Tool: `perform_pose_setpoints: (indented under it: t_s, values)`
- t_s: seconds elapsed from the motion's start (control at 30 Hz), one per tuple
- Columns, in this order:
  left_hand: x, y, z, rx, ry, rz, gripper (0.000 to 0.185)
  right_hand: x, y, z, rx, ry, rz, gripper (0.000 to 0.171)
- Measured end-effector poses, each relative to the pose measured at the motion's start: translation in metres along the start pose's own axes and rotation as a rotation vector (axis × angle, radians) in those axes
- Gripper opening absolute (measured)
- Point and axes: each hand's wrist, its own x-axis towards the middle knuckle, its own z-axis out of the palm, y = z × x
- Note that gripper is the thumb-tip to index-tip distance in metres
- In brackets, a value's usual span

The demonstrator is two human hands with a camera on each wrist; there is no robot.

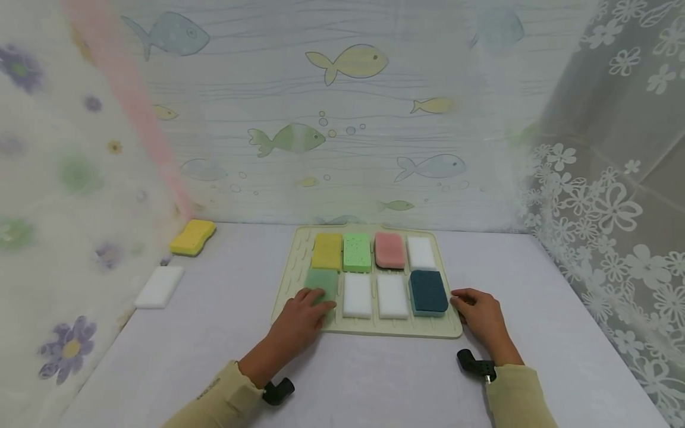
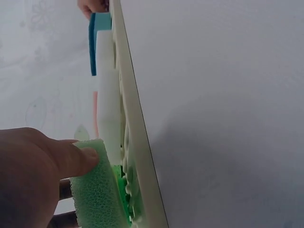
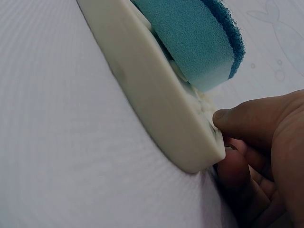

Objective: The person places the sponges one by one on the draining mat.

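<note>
A cream tray (image 1: pixel 374 328) lies on the table with two rows of sponges on it. My left hand (image 1: pixel 305 315) lies over the near end of the green sponge (image 1: pixel 323 280) in the front left slot. In the left wrist view my thumb (image 2: pixel 81 159) presses one face of this green sponge (image 2: pixel 97 194) and my fingers curl on the other side. My right hand (image 1: pixel 476 312) holds the tray's front right corner beside the teal sponge (image 1: pixel 428 291). In the right wrist view my thumb (image 3: pixel 237 118) sits on the rim (image 3: pixel 161 114), fingers curled below.
Two white sponges (image 1: pixel 374 295) fill the front middle slots. The back row holds yellow (image 1: pixel 327 250), light green (image 1: pixel 357 251), pink (image 1: pixel 389 249) and white (image 1: pixel 421 252) sponges. A yellow sponge (image 1: pixel 192 236) and a white one (image 1: pixel 159 287) lie off the tray at the left. Curtains hang on both sides.
</note>
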Motion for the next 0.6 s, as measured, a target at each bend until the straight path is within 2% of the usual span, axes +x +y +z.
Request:
perform_pose_setpoints:
  t_s: [0.27, 0.6]
  values:
    - [0.004, 0.007, 0.004, -0.021, 0.023, 0.003, 0.026, 0.000, -0.001, 0.000, 0.005, -0.006, 0.007, 0.034]
    - [0.007, 0.007, 0.013, 0.001, 0.020, 0.018, 0.025, -0.003, -0.005, -0.002, 0.009, -0.003, 0.004, 0.034]
